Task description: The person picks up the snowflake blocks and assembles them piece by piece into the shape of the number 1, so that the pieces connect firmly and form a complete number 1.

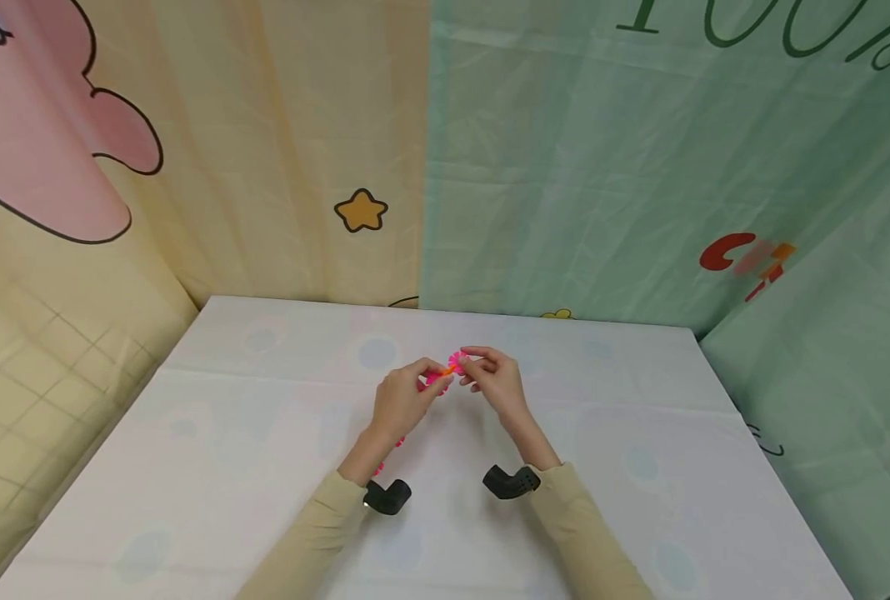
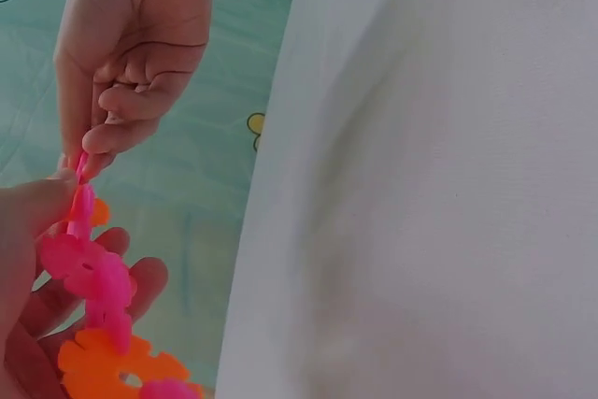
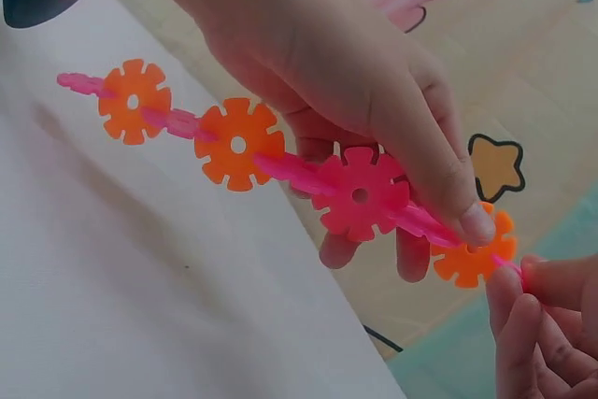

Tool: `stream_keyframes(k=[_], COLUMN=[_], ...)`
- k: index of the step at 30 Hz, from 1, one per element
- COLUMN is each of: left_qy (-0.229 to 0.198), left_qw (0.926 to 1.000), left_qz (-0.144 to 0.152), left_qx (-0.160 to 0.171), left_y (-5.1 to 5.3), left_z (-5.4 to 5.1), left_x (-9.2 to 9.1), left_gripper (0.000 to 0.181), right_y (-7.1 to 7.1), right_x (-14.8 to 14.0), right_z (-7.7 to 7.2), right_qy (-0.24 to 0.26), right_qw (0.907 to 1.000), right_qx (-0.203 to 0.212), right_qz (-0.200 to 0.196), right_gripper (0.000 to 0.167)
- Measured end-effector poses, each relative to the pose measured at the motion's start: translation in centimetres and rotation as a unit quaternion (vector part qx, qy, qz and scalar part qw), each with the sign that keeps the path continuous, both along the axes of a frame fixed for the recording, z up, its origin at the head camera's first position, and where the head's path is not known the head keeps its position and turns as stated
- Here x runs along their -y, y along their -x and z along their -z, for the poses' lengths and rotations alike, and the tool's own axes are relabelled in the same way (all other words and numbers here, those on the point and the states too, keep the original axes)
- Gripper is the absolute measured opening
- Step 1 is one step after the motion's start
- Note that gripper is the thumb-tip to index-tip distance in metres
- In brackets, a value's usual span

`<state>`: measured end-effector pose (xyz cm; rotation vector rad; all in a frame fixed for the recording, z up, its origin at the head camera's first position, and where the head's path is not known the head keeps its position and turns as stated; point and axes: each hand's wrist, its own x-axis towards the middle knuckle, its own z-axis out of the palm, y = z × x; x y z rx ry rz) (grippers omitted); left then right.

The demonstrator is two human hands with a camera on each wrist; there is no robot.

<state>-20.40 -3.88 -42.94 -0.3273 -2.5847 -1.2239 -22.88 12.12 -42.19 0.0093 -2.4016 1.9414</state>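
Observation:
A chain of interlocking plastic snowflake discs, pink and orange, runs along my left hand (image 1: pixel 400 402). That hand pinches the orange disc (image 3: pixel 475 268) near the chain's far end between thumb and fingers. In the right wrist view a pink disc (image 3: pixel 361 195) lies across its fingers, and more orange discs (image 3: pixel 239 145) trail back past the palm toward the wrist. My right hand (image 1: pixel 499 385) pinches a pink disc (image 1: pixel 457 362) at the tip of the chain, against the orange one. Fingers partly hide where these two discs meet.
Both hands are above a white-covered table (image 1: pixel 265 500). Behind it hang a cream curtain (image 1: pixel 302 125) and a green curtain (image 1: pixel 565 167). A black camera mount (image 1: pixel 388 497) sits on the left wrist and another black mount (image 1: pixel 511 482) on the right.

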Motion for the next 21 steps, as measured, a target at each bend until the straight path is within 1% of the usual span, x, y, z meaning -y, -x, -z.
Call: stream_keyframes(k=[3,8,11,16,21], left_qy=[-0.017,-0.034,-0.043,-0.057,-0.068], left_qw=[0.9996,0.9981,0.9967,0.9929,0.9863], left_qz=[0.006,0.013,0.018,0.035,0.055], left_qx=[0.024,0.049,0.066,0.099,0.14], left_y=[-0.2,-0.5,-0.7,-0.8,-0.7], left_z=[0.0,0.2,0.3,0.4,0.5], left_x=[0.2,0.6,0.9,1.7,2.1], left_gripper=[0.025,0.032,0.033,0.026,0.018], right_y=[0.1,0.3,0.5,0.9,1.3], right_x=[-0.2,-0.6,-1.0,-1.8,-2.2], right_z=[-0.1,-0.2,-0.2,-0.1,0.1], right_qy=[-0.003,-0.01,-0.007,-0.006,0.0], right_qw=[0.9999,0.9997,0.9995,0.9991,0.9989], right_qx=[0.012,0.023,0.029,0.037,0.041], right_qz=[0.002,0.005,0.008,0.018,0.025], right_gripper=[0.026,0.027,0.027,0.028,0.028])
